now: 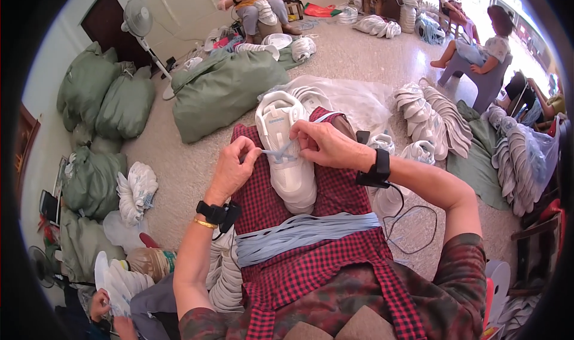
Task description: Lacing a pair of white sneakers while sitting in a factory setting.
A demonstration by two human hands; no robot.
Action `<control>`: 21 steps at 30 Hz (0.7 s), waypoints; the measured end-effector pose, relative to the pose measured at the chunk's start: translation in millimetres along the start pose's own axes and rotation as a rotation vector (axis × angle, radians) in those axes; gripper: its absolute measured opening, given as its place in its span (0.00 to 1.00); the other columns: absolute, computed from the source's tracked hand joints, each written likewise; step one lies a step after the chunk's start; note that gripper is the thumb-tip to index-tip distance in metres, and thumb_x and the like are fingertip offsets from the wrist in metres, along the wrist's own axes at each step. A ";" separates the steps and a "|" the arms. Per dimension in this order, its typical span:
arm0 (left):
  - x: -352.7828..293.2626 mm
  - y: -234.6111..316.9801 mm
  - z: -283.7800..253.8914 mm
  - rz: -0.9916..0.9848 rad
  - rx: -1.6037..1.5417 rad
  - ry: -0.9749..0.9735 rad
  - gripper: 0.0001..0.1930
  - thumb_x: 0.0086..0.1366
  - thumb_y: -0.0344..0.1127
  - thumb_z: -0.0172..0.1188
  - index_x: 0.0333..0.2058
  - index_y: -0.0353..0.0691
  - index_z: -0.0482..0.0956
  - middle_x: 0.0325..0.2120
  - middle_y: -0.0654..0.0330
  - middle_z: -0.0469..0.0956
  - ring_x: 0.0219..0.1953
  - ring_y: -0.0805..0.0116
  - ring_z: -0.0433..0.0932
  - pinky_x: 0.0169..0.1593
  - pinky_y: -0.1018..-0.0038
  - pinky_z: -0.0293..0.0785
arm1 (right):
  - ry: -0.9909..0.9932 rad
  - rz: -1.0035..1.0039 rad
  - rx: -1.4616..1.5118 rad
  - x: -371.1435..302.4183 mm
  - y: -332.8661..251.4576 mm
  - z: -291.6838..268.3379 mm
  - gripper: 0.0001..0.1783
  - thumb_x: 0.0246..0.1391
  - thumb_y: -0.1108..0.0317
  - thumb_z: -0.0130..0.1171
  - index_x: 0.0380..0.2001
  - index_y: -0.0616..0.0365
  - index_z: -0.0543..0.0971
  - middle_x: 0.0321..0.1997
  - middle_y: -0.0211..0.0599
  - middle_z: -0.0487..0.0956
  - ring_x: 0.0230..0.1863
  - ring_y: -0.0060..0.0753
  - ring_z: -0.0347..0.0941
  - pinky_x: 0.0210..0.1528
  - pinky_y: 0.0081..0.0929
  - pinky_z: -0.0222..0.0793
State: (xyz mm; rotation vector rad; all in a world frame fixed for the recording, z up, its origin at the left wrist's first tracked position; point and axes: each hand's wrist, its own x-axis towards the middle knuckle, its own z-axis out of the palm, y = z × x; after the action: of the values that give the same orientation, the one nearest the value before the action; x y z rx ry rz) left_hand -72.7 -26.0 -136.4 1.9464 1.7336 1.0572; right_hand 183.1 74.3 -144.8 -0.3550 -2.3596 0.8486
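A white sneaker [293, 184] rests upright on my lap between my knees, toe toward me. A light blue shoelace [280, 155] runs across its lower eyelets. To the left of the shoe, my left hand [232, 168] pinches one end of the lace between thumb and forefinger. At the shoe's right edge, my right hand [327, 146] is closed on another stretch of the lace, its fingertips close to the tongue. A bundle of loose light blue laces [305, 237] lies across my red and black checked apron [323, 280].
Stacked white shoe uppers [445, 122] lie on the floor to the right, more [136, 192] to the left. Green sacks [230, 92] stand ahead and left, near a standing fan [137, 18]. Other people sit around; one's hand [100, 304] shows lower left. A black cable [412, 208] loops near my right arm.
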 end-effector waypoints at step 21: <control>7.6 48.1 15.2 0.262 0.128 -0.126 0.05 0.59 0.30 0.61 0.29 0.34 0.78 0.18 0.58 0.72 0.21 0.66 0.73 0.30 0.70 0.70 | -0.077 -0.155 -0.488 12.4 -7.2 2.6 0.13 0.44 0.74 0.62 0.37 0.59 0.76 0.43 0.40 0.70 0.47 0.46 0.72 0.42 0.40 0.74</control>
State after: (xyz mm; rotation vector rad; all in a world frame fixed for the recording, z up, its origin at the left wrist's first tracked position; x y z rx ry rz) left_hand -28.0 -25.3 -111.9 2.3160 1.5433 0.8999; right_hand 171.4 72.9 -136.3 -0.3310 -2.6108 0.2093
